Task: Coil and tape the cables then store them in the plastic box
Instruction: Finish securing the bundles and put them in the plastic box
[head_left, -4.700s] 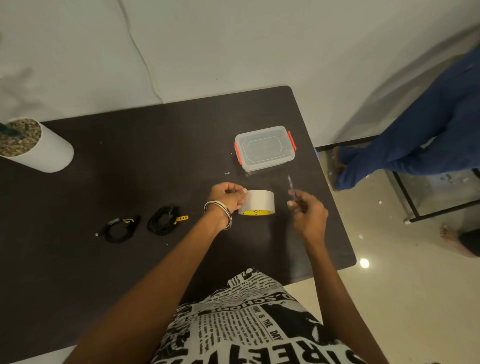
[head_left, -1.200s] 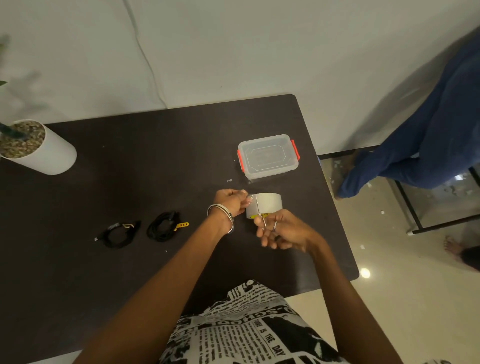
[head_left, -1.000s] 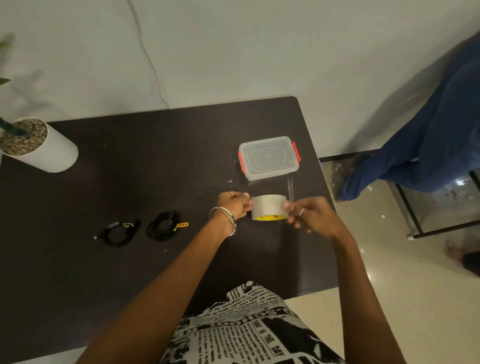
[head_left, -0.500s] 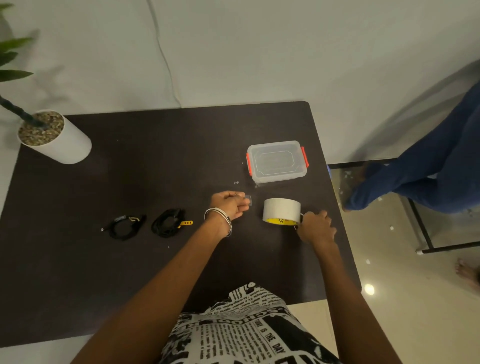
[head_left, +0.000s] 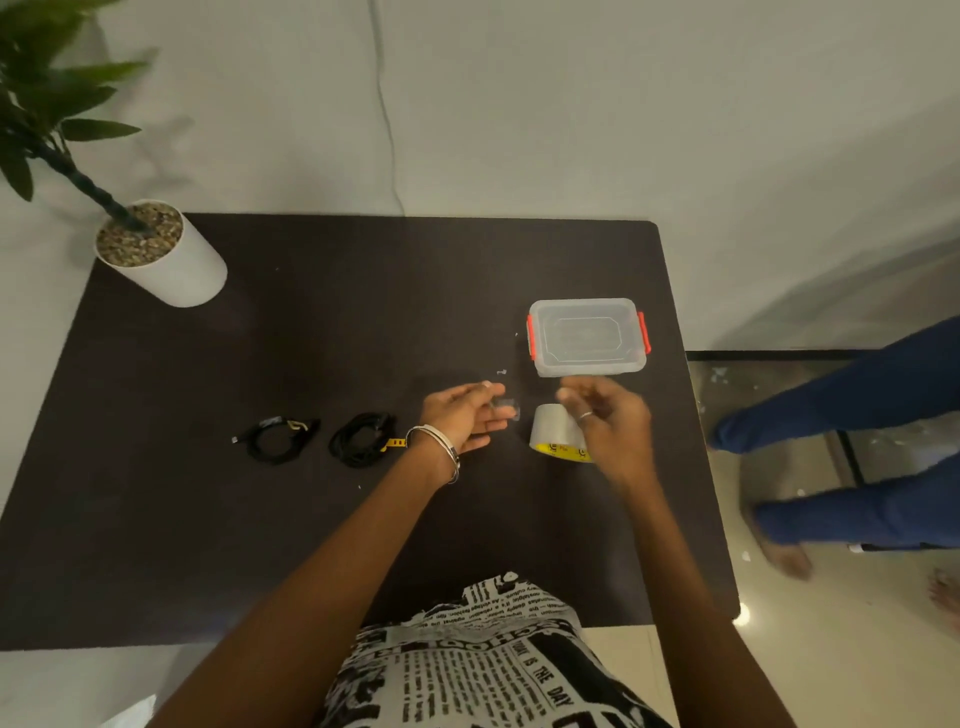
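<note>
Across the middle of the frame lies a dark matte table (head_left: 208, 519). At its upper right stands the clear plastic box (head_left: 588, 336), rectangular, with its lid on and red clips. Below it the tape roll (head_left: 553, 432) is half hidden by the blurred right hand (head_left: 610, 421); whether its fingers are apart, I cannot tell. The left hand (head_left: 462, 418) pinches a small transparent tape piece (head_left: 505, 408). Two black coiled cables (head_left: 363, 439) lie at centre left.
</note>
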